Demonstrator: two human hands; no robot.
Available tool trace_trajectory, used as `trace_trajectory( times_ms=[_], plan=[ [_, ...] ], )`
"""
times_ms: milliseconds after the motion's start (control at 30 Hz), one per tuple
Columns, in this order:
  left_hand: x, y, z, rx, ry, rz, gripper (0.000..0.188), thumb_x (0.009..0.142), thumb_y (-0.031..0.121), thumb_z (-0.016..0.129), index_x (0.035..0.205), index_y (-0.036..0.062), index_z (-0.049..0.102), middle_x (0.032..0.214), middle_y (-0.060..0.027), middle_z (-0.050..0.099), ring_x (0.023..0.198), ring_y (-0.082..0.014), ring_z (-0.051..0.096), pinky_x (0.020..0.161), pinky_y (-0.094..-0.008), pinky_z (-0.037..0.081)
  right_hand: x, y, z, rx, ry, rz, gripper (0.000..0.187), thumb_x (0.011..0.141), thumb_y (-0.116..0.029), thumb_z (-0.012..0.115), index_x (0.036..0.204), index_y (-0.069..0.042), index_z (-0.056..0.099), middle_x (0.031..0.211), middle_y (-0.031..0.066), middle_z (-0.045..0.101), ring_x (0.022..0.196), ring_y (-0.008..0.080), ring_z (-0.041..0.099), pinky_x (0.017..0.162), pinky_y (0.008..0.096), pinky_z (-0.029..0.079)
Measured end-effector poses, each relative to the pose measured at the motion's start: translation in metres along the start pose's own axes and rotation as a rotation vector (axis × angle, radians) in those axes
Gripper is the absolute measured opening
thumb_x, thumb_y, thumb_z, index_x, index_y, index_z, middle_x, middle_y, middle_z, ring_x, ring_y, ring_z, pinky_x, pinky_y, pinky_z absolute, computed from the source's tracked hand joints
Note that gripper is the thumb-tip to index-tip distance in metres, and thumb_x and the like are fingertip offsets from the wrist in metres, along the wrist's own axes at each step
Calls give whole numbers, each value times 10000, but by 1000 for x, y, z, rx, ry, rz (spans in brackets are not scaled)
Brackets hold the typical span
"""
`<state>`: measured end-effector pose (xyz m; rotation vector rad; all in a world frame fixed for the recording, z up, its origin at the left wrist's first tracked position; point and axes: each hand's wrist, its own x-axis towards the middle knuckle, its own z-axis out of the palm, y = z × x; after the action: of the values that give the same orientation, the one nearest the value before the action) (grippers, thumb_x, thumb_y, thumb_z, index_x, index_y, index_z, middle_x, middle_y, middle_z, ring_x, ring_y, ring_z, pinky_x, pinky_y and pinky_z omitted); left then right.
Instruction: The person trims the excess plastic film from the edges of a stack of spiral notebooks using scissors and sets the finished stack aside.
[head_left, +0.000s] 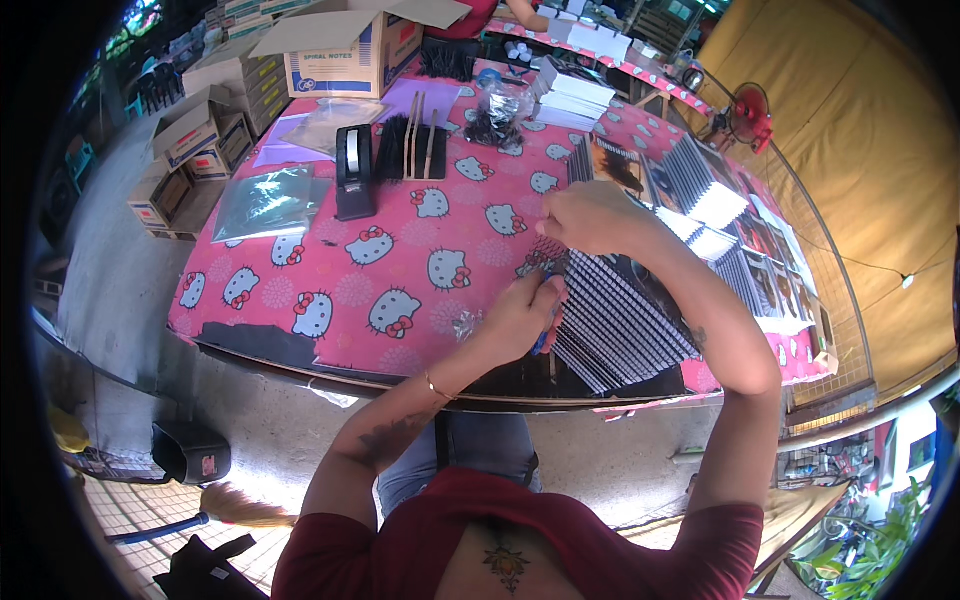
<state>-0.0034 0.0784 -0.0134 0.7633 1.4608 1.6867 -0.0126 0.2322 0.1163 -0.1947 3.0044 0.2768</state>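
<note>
My left hand (522, 318) is closed around a blue-handled hand tool (546, 338); its working end is hidden by my fingers. Just beyond it, my right hand (588, 216) is closed with fingers pinched together, and what lies between them cannot be made out. Both hands are at the left edge of a row of spiral-bound notebooks (622, 325), whose dark coils lie side by side near the table's front edge. A crumpled bit of clear plastic (466, 325) rests on the table to the left of my left hand.
The table has a pink cartoon-cat cover (400, 270). On it are a black tape dispenser (354, 185), clear plastic sleeves (268, 205), black coils (395, 148), a white paper stack (575, 95) and more notebooks (715, 200). An open carton (340, 65) stands behind; a red fan (750, 115) is far right.
</note>
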Motion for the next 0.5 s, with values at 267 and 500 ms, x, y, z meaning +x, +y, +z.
trace_trajectory(
  times_ms=[267, 500],
  plan=[
    [1, -14, -2, -146, 60, -73, 449, 1008, 408, 432, 1096, -21, 532, 798, -75, 581, 648, -193, 647, 562, -316, 557, 6, -9, -6, -22, -89, -18, 353, 880, -373, 580, 866, -28, 654, 803, 170, 675, 829, 368, 651, 731, 490, 492],
    [0, -5, 0, -2, 32, 7, 399, 1016, 352, 409, 1041, -26, 536, 779, -87, 603, 606, -186, 647, 514, -315, 526, 11, 5, 11, 17, -40, -12, 360, 872, -368, 579, 857, -21, 673, 815, 189, 677, 819, 373, 658, 732, 486, 498]
  ],
)
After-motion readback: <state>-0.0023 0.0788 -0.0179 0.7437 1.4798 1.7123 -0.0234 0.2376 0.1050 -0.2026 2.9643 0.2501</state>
